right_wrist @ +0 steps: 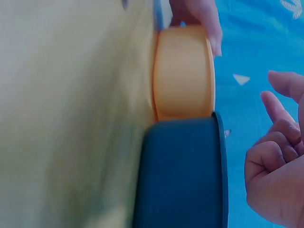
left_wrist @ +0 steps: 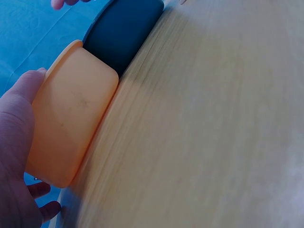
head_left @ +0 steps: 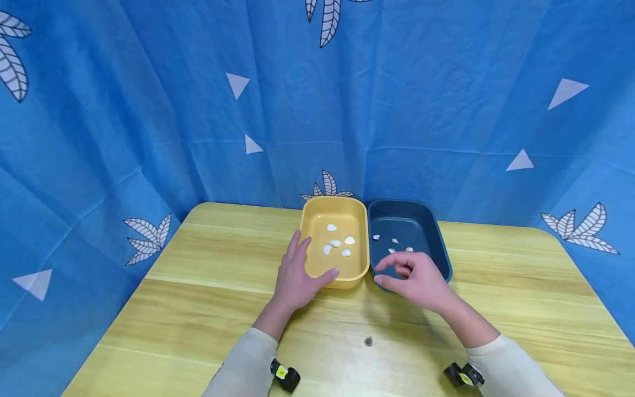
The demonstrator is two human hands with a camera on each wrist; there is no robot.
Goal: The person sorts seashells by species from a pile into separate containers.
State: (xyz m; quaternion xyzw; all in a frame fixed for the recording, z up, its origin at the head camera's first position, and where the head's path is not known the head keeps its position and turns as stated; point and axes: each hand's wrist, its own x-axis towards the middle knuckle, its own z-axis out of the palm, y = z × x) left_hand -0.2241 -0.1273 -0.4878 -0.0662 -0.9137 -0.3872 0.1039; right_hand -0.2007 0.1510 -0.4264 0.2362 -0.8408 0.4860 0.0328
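Observation:
My left hand [head_left: 299, 275] rests at the near left corner of a yellow tray [head_left: 367, 237], fingers spread along its left side and thumb at the front rim. In the left wrist view, the thumb [left_wrist: 29, 84] touches the rim. Several white shells [head_left: 334, 243] lie inside this tray. Over the near part of a dark blue tray [head_left: 441, 242], my right hand [head_left: 421, 280] holds nothing visible; thumb and index finger stand apart, while the other fingers curl inward. Several small shells [head_left: 394, 241] lie in the blue tray. A tiny pale object [right_wrist: 227, 133] shows beside its rim in the right wrist view.
The two trays stand side by side toward the back of the wooden table [head_left: 198, 309]. A small greyish shell-like piece [head_left: 368, 341] lies on the table between the forearms. Behind hangs a blue patterned curtain [head_left: 307, 110]. Each sleeve carries a black wrist device [head_left: 286, 377].

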